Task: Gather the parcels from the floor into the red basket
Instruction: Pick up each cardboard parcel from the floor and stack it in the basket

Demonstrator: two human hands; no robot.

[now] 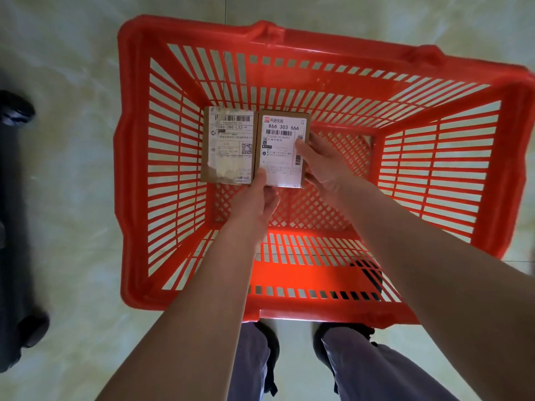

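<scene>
2 labelled parcels inside a red slatted plastic basket (136, 175), both hands on one.

A brown cardboard parcel with a torn white label (227, 147) sits at the basket's far-left corner; touching its right side, a second cardboard parcel labelled 866 303 666 (282, 149) is pinched by left hand (257, 195) and right hand (321, 160). Pale tiled floor (72, 68) lies beneath.

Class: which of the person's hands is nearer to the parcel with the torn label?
Left. The left hand holds the 866 parcel at its near-left corner, right beside the torn-label parcel. The right hand grips the far side.
</scene>
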